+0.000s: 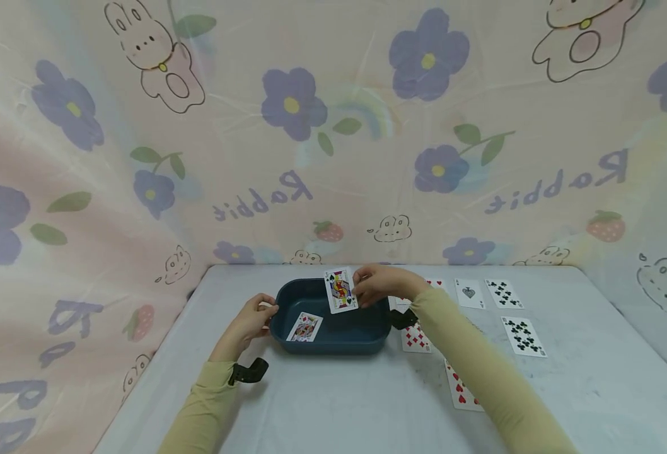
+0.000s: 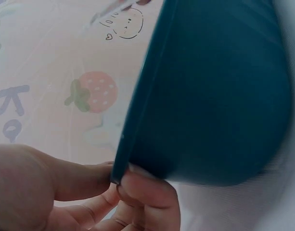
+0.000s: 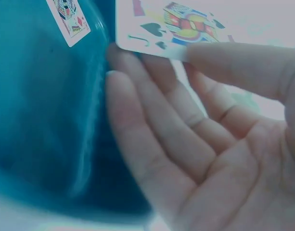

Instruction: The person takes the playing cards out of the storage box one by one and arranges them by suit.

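A dark teal basin [image 1: 333,347] with rounded corners stands on the table. My left hand [image 1: 252,321] pinches its left rim between thumb and fingers, seen close up in the left wrist view on the basin wall [image 2: 210,96]. Over the basin, my right hand [image 1: 380,284] holds a jack of spades playing card [image 1: 341,291] by its edge, thumb on the printed face. The spade and letter J show on that card [image 3: 157,36] in the right wrist view. Inside the basin lies a face card of diamonds [image 1: 305,327], face up and slanted.
Right of the basin lie an ace of spades [image 1: 469,294], two clubs cards [image 1: 504,294], a diamonds card [image 1: 415,342] and a hearts card [image 1: 461,388]. The right forearm partly covers some. A patterned curtain [image 1: 356,176] hangs behind the white table [image 1: 311,403].
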The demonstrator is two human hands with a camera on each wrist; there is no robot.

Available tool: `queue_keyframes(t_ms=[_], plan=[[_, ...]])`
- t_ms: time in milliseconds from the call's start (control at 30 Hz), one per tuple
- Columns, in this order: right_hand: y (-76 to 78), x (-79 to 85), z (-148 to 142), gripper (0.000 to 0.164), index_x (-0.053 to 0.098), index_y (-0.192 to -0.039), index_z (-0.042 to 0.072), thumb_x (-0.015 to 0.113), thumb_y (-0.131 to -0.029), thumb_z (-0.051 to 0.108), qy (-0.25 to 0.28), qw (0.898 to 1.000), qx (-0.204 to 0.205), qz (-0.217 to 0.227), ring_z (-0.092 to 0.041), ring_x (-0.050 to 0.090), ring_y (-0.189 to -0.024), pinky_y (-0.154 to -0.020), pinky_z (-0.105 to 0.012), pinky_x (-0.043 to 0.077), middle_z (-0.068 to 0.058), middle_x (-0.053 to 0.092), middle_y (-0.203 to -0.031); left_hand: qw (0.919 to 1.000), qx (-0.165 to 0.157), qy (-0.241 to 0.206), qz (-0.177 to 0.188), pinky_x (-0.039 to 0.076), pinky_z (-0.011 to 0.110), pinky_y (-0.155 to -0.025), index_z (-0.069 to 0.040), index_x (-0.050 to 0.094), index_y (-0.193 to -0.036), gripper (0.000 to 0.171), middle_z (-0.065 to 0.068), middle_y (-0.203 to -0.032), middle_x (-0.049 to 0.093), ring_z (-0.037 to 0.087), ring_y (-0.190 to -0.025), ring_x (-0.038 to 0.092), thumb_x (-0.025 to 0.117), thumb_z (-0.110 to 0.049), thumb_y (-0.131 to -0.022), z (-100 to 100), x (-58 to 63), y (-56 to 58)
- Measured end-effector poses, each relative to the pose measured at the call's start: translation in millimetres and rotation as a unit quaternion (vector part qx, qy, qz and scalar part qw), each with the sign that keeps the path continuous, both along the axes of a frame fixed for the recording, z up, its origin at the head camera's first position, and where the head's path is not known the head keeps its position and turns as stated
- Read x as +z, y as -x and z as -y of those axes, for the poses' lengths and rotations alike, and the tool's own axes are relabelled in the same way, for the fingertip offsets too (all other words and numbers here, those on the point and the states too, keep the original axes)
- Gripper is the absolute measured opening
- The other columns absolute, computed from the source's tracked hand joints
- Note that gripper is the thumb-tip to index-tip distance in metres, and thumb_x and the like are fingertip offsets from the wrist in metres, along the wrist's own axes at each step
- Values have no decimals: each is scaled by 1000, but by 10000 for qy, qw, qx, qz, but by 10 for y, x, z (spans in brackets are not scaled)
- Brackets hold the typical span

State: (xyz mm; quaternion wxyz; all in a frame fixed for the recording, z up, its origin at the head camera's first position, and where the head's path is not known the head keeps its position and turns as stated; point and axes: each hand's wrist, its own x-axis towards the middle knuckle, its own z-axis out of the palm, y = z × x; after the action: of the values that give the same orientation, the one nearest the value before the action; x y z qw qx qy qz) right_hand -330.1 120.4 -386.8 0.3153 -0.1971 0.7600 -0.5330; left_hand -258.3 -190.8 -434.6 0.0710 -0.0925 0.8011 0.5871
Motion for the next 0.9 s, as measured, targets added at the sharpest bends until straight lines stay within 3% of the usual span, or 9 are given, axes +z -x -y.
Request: queue_keyframes(t_ms=[267, 500, 667, 900], plan=[[-205, -41, -563, 14, 56, -97, -2, 60, -94, 11, 213, 9969, -239, -724, -29, 62, -83, -79, -42, 52, -14, 61, -88, 10000, -58, -23, 3, 46, 30, -57, -2, 48, -114, 16, 13, -86, 51, 21, -70, 52, 51, -9, -99, -3, -11, -8], [-363, -187, -1057, 21, 56, -103, -2, 63, -94, 16, 164, 9940, -619, -891, -30, 61, -81, -82, -51, 49, -14, 63, -85, 10000, -70, -33, -47, 47, 30, -58, -2, 48, -114, 17, 13, -86, 52, 22, -70, 52, 51, -10, -99, 7, -19, 7], [-556, -261, -1407, 27, 54, -106, -5, 63, -93, 17, 50, 9905, -985, -963, -34, 60, -80, -79, -50, 50, -13, 63, -86, 10000, -65, -25, -60, 46, 30, -57, -2, 48, -113, 16, 13, -86, 52, 22, -70, 53, 50, -9, -99, 9, -22, 3], [-770, -376, -1916, 32, 53, -110, -9, 63, -94, 17, -394, 9790, -1724, -1011, -18, 59, -75, -73, -38, 53, -9, 65, -89, 10000, -60, -38, -44, 46, 30, -57, -2, 48, -113, 16, 14, -87, 52, 23, -71, 53, 51, -9, -99, 9, 7, -9]])
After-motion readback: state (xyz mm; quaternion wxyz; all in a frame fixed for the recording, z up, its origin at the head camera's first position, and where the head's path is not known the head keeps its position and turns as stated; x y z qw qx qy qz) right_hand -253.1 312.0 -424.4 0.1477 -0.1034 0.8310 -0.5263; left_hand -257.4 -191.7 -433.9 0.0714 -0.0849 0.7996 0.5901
